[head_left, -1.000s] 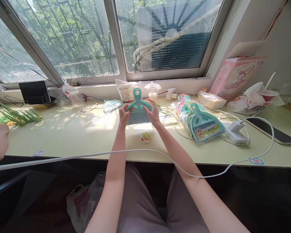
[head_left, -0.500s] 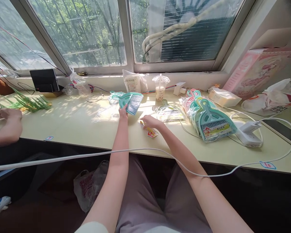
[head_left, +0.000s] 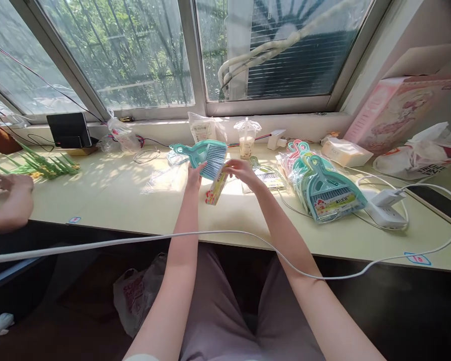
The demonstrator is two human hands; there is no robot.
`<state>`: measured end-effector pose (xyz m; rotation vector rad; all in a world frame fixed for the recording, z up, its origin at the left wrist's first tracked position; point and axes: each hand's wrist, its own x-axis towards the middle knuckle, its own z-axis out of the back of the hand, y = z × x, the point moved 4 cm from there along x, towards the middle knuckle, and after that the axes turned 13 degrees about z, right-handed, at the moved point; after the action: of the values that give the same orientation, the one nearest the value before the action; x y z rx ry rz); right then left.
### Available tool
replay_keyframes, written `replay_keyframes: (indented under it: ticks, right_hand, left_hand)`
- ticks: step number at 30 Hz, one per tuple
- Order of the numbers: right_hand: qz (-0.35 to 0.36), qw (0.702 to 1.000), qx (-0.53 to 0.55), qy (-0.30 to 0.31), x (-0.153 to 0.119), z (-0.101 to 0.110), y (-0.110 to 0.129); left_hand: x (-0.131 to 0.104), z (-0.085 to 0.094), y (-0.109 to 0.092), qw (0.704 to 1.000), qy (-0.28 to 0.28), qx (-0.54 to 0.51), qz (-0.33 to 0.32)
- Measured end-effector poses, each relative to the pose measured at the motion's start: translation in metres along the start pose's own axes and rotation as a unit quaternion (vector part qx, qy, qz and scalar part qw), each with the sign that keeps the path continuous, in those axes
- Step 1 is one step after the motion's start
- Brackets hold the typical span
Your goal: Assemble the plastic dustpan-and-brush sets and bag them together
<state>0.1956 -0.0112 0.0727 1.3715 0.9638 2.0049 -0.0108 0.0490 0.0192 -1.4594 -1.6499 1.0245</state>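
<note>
My left hand (head_left: 196, 174) grips a teal dustpan-and-brush set (head_left: 206, 154) by its lower edge, the grey bristles facing up and its handle pointing left. In my right hand (head_left: 240, 170) is a printed cardboard label (head_left: 216, 188), pinched by its upper end and tilted, close against the bristles' right side. Just past my right hand lies a wrapped brush set (head_left: 268, 179), partly hidden by that hand. Further right is a pile of bagged dustpan sets (head_left: 332, 195), teal with some pink behind. Clear plastic wrapping (head_left: 163, 179) lies flat to the left of my left hand.
A drink cup with a straw (head_left: 247, 143) stands by the window. A white cable (head_left: 225, 232) crosses in front of the table edge over my forearms. A power strip (head_left: 387, 213) sits right. Another person's hands (head_left: 17, 188) are at far left, by green stems (head_left: 50, 163).
My right hand has lifted the label off the table and brought it up beside the brush. The dustpan set in my left hand has shifted slightly to the right.
</note>
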Motion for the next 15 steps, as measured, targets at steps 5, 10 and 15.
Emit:
replay_keyframes:
  ticks: [5,10,15]
  right_hand:
    - [-0.007,0.967,-0.101,-0.236,0.0,0.035,-0.012]
    - [-0.029,0.935,-0.21,-0.284,-0.009,0.049,-0.021]
    - [-0.054,0.908,-0.312,-0.274,-0.015,0.049,-0.02]
  left_hand:
    - [-0.009,-0.024,-0.003,0.994,0.105,0.017,-0.016]
    - [-0.02,-0.051,0.012,0.988,0.147,0.047,0.017]
    - [-0.027,-0.067,0.027,0.978,0.187,0.087,0.026]
